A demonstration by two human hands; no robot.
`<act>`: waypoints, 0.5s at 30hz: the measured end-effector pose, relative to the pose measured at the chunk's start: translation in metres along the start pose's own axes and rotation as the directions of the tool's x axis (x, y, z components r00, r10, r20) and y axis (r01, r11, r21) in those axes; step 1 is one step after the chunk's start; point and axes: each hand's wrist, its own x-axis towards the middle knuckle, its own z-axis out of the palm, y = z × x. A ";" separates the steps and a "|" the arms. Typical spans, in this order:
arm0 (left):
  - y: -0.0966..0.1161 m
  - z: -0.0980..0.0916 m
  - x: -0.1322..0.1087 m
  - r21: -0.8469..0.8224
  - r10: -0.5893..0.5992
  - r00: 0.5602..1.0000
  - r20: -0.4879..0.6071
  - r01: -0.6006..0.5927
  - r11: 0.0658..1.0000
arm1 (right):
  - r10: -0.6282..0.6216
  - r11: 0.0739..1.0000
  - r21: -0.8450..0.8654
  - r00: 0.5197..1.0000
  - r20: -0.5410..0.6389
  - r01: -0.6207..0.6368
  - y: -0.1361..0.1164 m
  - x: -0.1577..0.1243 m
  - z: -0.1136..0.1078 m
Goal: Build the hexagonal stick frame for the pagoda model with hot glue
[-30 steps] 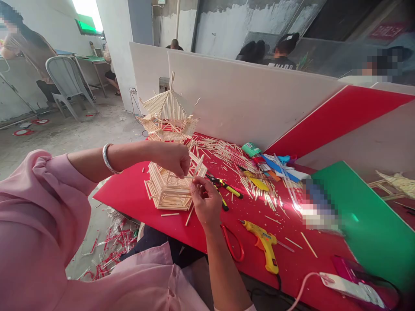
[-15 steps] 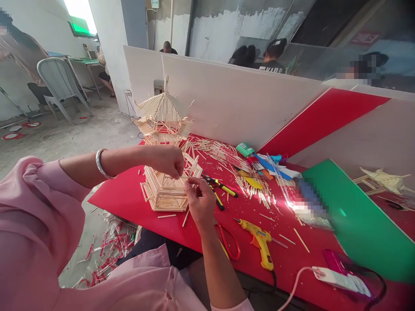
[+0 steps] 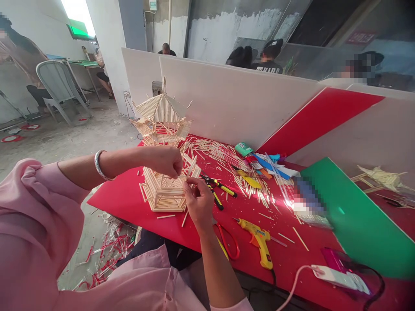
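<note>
A pagoda model of thin wooden sticks point(image 3: 161, 108) stands on the red tabletop, with a tiled-looking stick roof above and a railed stick base point(image 3: 168, 199) in front. My left hand point(image 3: 165, 160) is closed over the base, knuckles up and fingertips pointing down; what its fingers pinch is hidden. My right hand point(image 3: 200, 198) is at the base's right corner, thumb and forefinger pinched on a thin wooden stick point(image 3: 182, 176) by the railing. Black-and-yellow pliers point(image 3: 220, 186) lie just right of that hand, and red-handled pliers point(image 3: 229, 242) lie by my right forearm.
A yellow glue gun point(image 3: 258, 239) lies on the red table point(image 3: 246, 272). Loose sticks point(image 3: 217, 151), packets and a green board point(image 3: 352, 224) are to the right. White partitions point(image 3: 233, 99) stand behind, with people beyond. Scraps point(image 3: 106, 255) litter the floor at left.
The view has shifted very slightly. Both hands keep nearly the same places and closed shapes over the stick base; nothing else has visibly moved.
</note>
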 end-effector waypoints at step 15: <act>-0.001 0.000 -0.001 -0.009 -0.003 1.000 0.000 0.003 1.000 | 0.006 1.000 0.013 1.000 0.003 -0.006 0.000 0.000 0.000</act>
